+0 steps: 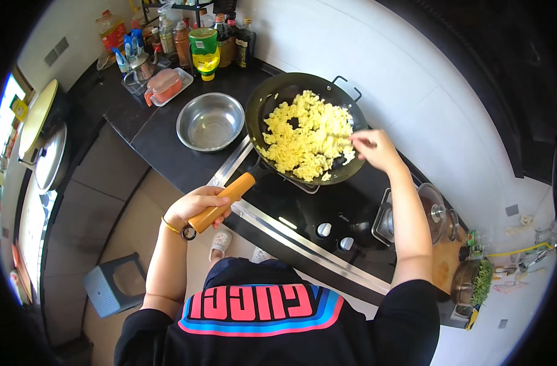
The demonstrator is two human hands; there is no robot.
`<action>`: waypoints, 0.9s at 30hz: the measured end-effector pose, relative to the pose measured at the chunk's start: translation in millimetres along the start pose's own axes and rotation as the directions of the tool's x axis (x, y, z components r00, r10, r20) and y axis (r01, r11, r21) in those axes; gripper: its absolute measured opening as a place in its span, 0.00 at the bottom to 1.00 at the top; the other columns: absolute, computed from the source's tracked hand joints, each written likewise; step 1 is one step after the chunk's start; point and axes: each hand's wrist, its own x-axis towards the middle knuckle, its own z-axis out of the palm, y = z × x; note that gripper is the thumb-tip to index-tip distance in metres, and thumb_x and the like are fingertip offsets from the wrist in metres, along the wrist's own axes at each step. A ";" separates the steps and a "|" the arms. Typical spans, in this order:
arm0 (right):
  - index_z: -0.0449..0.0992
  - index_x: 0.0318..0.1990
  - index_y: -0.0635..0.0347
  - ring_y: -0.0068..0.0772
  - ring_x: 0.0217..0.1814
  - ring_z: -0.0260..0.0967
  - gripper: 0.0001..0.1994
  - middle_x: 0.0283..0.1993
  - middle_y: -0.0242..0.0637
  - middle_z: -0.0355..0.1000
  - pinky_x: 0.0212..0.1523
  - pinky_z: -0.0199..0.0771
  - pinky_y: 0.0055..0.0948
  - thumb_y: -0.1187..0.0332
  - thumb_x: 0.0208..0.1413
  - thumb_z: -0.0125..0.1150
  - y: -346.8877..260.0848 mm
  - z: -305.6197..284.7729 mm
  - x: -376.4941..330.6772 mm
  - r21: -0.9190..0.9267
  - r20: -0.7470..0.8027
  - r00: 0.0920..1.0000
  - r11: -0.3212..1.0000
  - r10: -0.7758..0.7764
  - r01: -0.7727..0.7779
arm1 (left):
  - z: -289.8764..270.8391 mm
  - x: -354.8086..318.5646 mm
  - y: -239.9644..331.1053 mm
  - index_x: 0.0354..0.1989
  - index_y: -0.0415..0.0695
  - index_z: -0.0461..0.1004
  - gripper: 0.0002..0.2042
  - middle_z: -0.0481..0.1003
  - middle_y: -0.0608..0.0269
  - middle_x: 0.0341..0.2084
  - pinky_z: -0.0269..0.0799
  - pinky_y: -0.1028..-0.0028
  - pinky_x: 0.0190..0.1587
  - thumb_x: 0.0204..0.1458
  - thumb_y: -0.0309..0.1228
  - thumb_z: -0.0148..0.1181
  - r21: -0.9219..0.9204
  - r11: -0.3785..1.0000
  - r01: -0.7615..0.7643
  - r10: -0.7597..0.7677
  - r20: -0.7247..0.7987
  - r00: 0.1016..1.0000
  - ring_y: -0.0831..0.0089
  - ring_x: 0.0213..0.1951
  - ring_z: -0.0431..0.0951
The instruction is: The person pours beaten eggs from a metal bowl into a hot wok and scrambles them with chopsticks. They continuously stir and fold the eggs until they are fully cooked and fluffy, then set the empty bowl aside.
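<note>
My left hand (200, 207) is wrapped round the wooden handle (222, 202) of a dark wok (258, 113) on the stove. Scrambled egg (303, 131), yellow and broken into small pieces, is spread over the wok's bottom. Over the wok's right rim, my right hand (375, 149) is closed on a thin brown stick-like utensil (345, 136), perhaps chopsticks. Its far end reaches into the egg and is hard to make out.
An empty steel bowl (210, 122) stands left of the wok. Behind it are a red-lidded container (164, 85) and several bottles (205, 52). Stove knobs (324, 229) face me; a glass lid (434, 210) lies right. A blue-grey stool (114, 283) stands on the floor.
</note>
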 end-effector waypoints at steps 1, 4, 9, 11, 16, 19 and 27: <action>0.78 0.38 0.62 0.22 0.18 0.68 0.08 0.21 0.36 0.73 0.22 0.67 0.22 0.73 0.53 0.55 -20.4 -3.4 -16.5 0.051 0.075 0.997 0.998 0.030 -0.034 | 0.2 1.2 -0.4 0.49 0.31 0.64 0.22 0.71 0.62 0.22 0.69 0.86 0.22 0.51 0.36 0.55 0.004 1.000 0.003 -0.003 -0.010 1.000 0.81 0.17 0.71; 0.79 0.38 0.59 0.22 0.20 0.68 0.07 0.28 0.37 0.77 0.22 0.66 0.21 0.73 0.51 0.57 -35.4 15.3 -31.6 0.090 0.139 0.946 0.955 -0.292 0.281 | 2.7 2.9 1.9 0.48 0.30 0.64 0.22 0.71 0.61 0.22 0.69 0.85 0.21 0.51 0.36 0.55 0.026 1.000 0.006 -0.006 0.000 1.000 0.81 0.17 0.71; 0.78 0.43 0.56 0.17 0.25 0.69 0.11 0.33 0.33 0.77 0.23 0.66 0.15 0.75 0.52 0.57 -23.5 64.7 15.6 0.225 0.054 0.944 0.926 -0.324 0.305 | 1.9 5.3 1.8 0.48 0.29 0.64 0.23 0.70 0.61 0.21 0.70 0.85 0.20 0.51 0.36 0.55 0.019 1.000 -0.012 0.012 0.010 1.000 0.81 0.17 0.72; 0.78 0.44 0.54 0.17 0.24 0.67 0.11 0.31 0.31 0.75 0.23 0.65 0.16 0.73 0.54 0.56 -10.9 71.5 41.6 0.138 -0.089 0.941 0.931 -0.328 0.337 | 0.6 3.2 -1.0 0.48 0.29 0.64 0.23 0.70 0.61 0.21 0.70 0.85 0.20 0.51 0.36 0.55 0.014 1.000 -0.017 0.017 -0.003 1.000 0.81 0.18 0.72; 0.78 0.41 0.61 0.25 0.23 0.69 0.10 0.28 0.42 0.76 0.26 0.68 0.26 0.71 0.52 0.55 24.8 21.1 44.4 -0.036 -0.221 0.970 0.994 -0.105 0.099 | 0.0 2.7 -2.2 0.48 0.28 0.64 0.23 0.70 0.61 0.21 0.72 0.84 0.20 0.52 0.37 0.55 -0.005 1.000 -0.031 0.031 -0.006 1.000 0.80 0.17 0.72; 0.78 0.39 0.62 0.22 0.22 0.70 0.09 0.26 0.39 0.76 0.26 0.70 0.22 0.73 0.53 0.54 -6.0 -15.1 0.9 0.006 0.006 0.992 0.992 0.124 -0.124 | 2.0 1.0 -2.7 0.48 0.28 0.65 0.22 0.70 0.60 0.21 0.72 0.84 0.20 0.54 0.38 0.52 -0.067 0.997 -0.027 0.025 -0.035 0.999 0.80 0.17 0.72; 0.77 0.42 0.62 0.18 0.23 0.68 0.10 0.28 0.34 0.75 0.26 0.69 0.19 0.72 0.54 0.57 -11.8 32.5 3.4 0.224 0.010 0.988 0.963 -0.155 0.149 | 3.8 5.8 -4.1 0.49 0.27 0.64 0.22 0.70 0.59 0.20 0.72 0.82 0.17 0.57 0.38 0.47 -0.097 0.995 -0.015 0.009 -0.059 0.998 0.78 0.15 0.71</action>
